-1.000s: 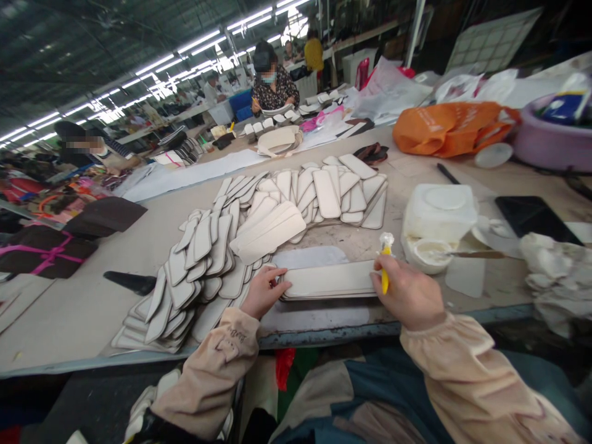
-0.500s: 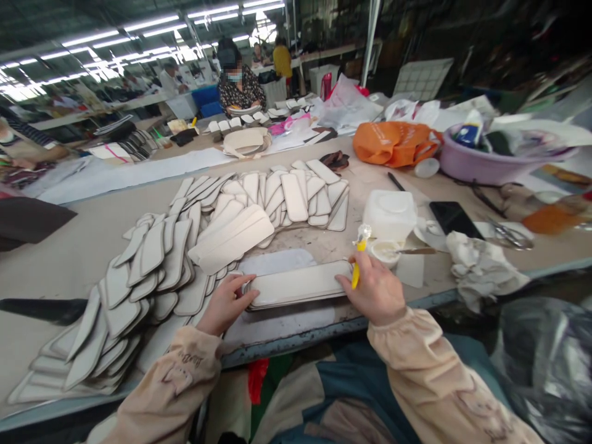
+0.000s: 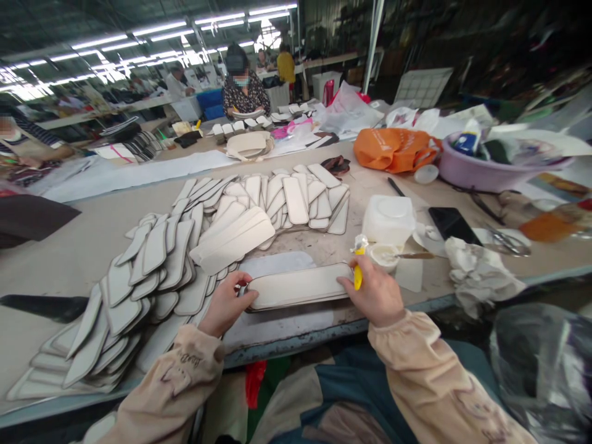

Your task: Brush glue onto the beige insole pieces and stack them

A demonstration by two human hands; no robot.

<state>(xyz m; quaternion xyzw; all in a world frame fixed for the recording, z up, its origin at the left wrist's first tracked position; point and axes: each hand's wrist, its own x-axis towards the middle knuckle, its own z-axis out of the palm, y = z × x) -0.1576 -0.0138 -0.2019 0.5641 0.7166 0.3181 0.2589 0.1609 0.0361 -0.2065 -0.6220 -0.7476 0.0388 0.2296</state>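
A long, off-white panel with rounded corners (image 3: 300,285) lies on other like panels at the table's near edge. My left hand (image 3: 226,304) grips its left end, thumb on top and fingers curled at the edge. At the right end, my right hand (image 3: 377,291) pinches the corner between thumb and fingers. A yellow-handled tool (image 3: 358,276) with a whitish tip is also held in that right hand; its kind I cannot make out. Just beyond the right hand stands a small tub of white paste (image 3: 385,256) with a flat stick (image 3: 414,255) across it.
Piles of similar panels (image 3: 155,246) spread over the left and middle. To the right are a white plastic container (image 3: 389,217), a black phone (image 3: 454,226), scissors (image 3: 509,240), crumpled cloth (image 3: 478,271), an orange bag (image 3: 393,150) and a purple basin (image 3: 490,169). Co-workers sit beyond.
My left fingers have curled more tightly at the panel's left end. The yellow tool has dipped slightly in my right hand. The panel stays in place while the camera view shifts a little.
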